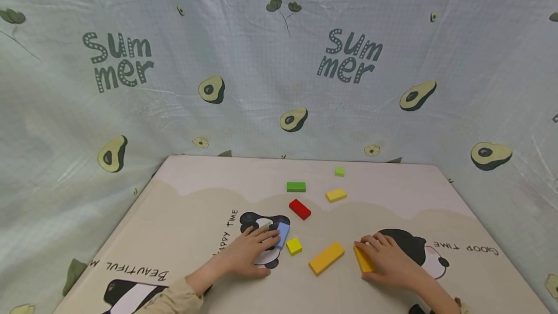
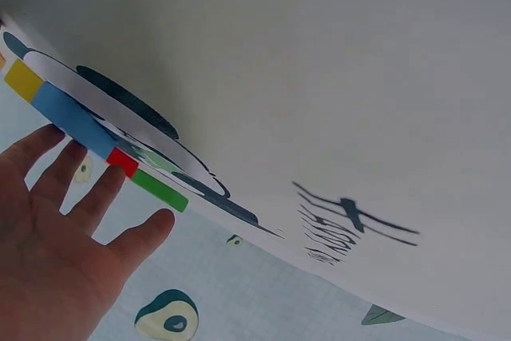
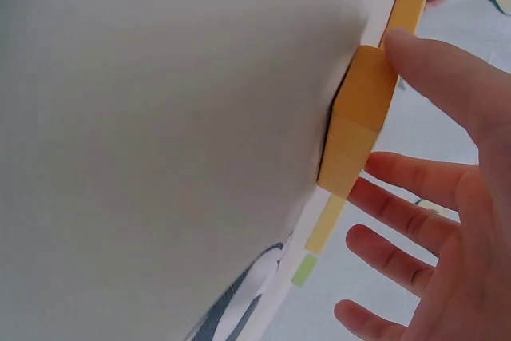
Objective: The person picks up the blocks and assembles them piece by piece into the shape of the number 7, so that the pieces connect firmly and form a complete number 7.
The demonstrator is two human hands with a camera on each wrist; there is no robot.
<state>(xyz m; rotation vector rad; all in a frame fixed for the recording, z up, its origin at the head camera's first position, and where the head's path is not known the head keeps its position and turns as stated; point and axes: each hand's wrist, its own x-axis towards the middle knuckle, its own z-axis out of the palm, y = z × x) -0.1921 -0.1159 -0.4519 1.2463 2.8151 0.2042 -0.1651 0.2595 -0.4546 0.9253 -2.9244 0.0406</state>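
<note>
"What's the right hand [image 1: 391, 264] doing?"

"Its grip is narrow, pinching the held orange block [image 1: 362, 260], an oblong bar with flat faces and crisp edges, between thumb and fingers. That bar sits at three o'clock from the loose orange block [image 1: 327, 259], on the counter [image 1: 183, 202]."

"And the left hand [image 1: 245, 254]?"

"Wide grip, fingers spread, thumb well apart. The fingertips lie at the side of the blue block [image 1: 282, 235], a flat, smooth oblong at ten o'clock from the loose orange one. The yellow cube [image 1: 294, 246] sits between those two."

"Others?"

"From that same loose bar, the red block [image 1: 300, 209] and, farther out, the green block [image 1: 296, 187] lie towards eleven; the pale yellow block [image 1: 336, 195] and tiny lime block [image 1: 339, 172] towards twelve. All are evenly coloured; wood or plastic, I can't tell."

"The backdrop [image 1: 244, 47]?"

"Creased, slightly shiny sheeting printed with avocados. The counter's surface is matte, with panda prints."

"What's hard to make out?"

"The right fingers cover part of their bar, and the left hand hides much of one panda print [image 1: 248, 219]. Whether its fingertips press the blue side is unclear. The left sleeve [image 1: 172, 299], wrinkled cloth, is cut off at seven o'clock; the right sleeve [image 1: 463, 307] barely shows at five."
</note>
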